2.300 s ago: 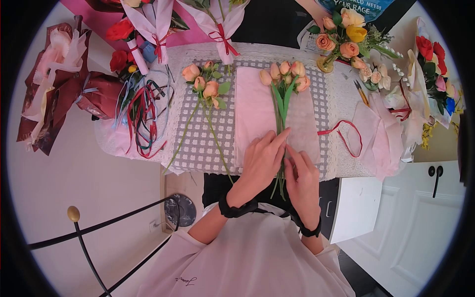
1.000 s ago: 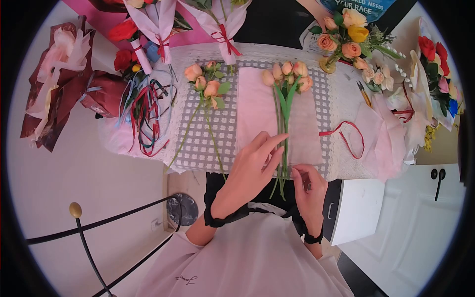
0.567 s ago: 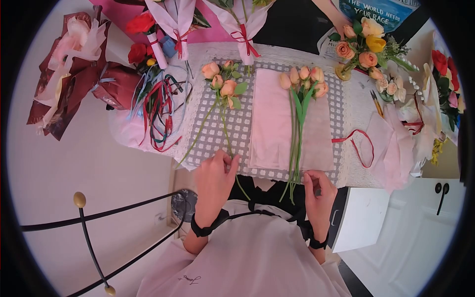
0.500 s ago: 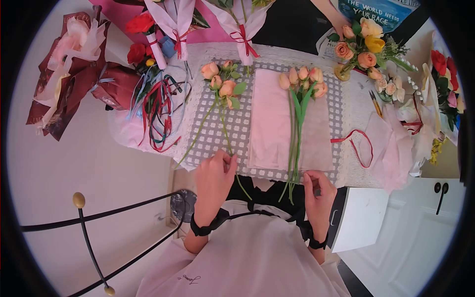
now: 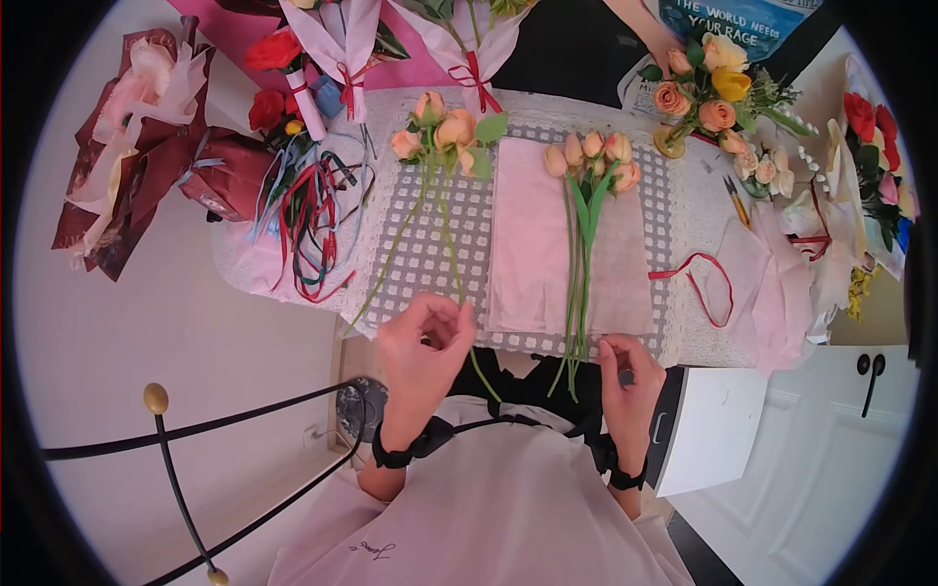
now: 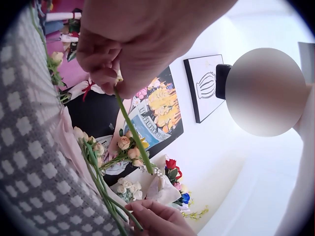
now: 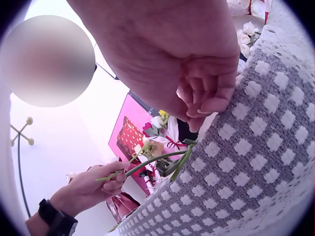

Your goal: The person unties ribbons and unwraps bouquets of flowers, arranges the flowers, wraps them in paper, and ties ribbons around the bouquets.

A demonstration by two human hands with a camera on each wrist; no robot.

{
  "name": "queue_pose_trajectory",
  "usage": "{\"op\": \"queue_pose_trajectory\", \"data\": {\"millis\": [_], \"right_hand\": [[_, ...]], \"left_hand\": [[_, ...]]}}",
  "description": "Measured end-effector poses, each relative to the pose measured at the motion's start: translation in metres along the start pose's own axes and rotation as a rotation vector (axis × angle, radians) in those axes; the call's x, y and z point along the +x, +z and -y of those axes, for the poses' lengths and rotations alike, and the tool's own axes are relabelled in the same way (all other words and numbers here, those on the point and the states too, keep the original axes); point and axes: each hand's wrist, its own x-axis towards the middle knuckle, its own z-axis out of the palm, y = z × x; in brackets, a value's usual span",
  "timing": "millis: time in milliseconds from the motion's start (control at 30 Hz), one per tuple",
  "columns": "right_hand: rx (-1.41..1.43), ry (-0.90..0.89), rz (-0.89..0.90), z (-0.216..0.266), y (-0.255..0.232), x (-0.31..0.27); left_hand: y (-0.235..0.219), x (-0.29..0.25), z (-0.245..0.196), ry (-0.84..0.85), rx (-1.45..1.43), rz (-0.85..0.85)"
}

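Observation:
My left hand (image 5: 422, 347) pinches the green stem of a peach rose (image 5: 455, 129) between thumb and fingertips at the mat's front edge. The stem's lower end (image 6: 135, 128) sticks out below the fingers in the left wrist view. Another rose stem (image 5: 391, 256) slants beside it to the left. My right hand (image 5: 630, 381) rests at the front edge with loosely curled fingers, nothing seen between them in the right wrist view. Left of it, peach tulips (image 5: 592, 151) with green leaves lie on folded pink wrapping paper (image 5: 528, 234), their stems hanging past the edge.
Coiled ribbons (image 5: 313, 234) lie at the left, a loose red ribbon (image 5: 718, 283) at the right. Around the back stand wrapped bouquets (image 5: 342, 49) and a vase of peach and yellow flowers (image 5: 718, 112). A pencil (image 5: 738, 203) lies near crumpled pink paper (image 5: 772, 283).
My left hand has left the tulip stems, moved left and taken hold of a rose stem. The rose heads have risen and shifted back. My right hand has drawn back from the tulip stems.

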Motion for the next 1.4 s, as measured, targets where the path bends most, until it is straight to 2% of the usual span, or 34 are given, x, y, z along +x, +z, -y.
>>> {"op": "queue_pose_trajectory", "data": {"millis": [167,233,267,333,467,633,700,767,833,900,933,1000,1100,1267,1400], "right_hand": [[0.044,-0.044,-0.004,0.011,-0.006,-0.003],[0.124,-0.029,0.142,0.028,-0.009,-0.004],[0.123,-0.029,0.14,0.032,-0.008,-0.004],[0.172,-0.035,0.302,0.039,-0.006,-0.005],[0.255,0.02,0.403,0.033,0.0,-0.013],[0.319,0.099,0.378,0.03,0.003,-0.016],[0.302,0.136,0.299,0.028,0.0,-0.016],[0.277,0.118,0.262,0.021,-0.006,-0.014],[0.238,0.05,0.194,0.02,-0.01,-0.011],[0.272,0.12,0.179,0.021,-0.014,-0.01],[0.302,0.188,0.163,0.021,-0.015,-0.009],[0.343,0.183,0.16,0.019,-0.014,-0.009],[0.395,0.241,0.169,0.019,-0.013,-0.007],[0.503,0.289,0.145,0.017,-0.002,-0.004],[0.443,0.332,0.175,0.01,0.006,0.007]], "left_hand": [[0.023,-0.016,-0.012,0.049,-0.14,0.154],[0.039,-0.024,-0.016,0.095,-0.203,0.203],[0.045,-0.027,-0.017,0.096,-0.205,0.204],[0.053,-0.031,-0.019,0.14,-0.268,0.256],[0.061,-0.035,-0.017,0.103,-0.305,0.313],[0.052,-0.026,-0.02,0.081,-0.236,0.312],[0.035,-0.014,-0.015,0.045,-0.167,0.291],[0.017,0.001,0.004,0.107,-0.012,0.094],[-0.011,0.018,0.002,0.046,0.204,-0.015],[-0.03,0.027,0.017,0.06,0.412,-0.123],[-0.038,0.028,0.025,0.06,0.413,-0.122],[-0.047,0.027,0.04,0.079,0.628,-0.115],[-0.049,0.023,0.053,0.079,0.681,-0.077],[-0.052,0.03,0.055,0.066,0.64,-0.049],[-0.057,0.036,0.064,0.012,0.547,0.003]]}}
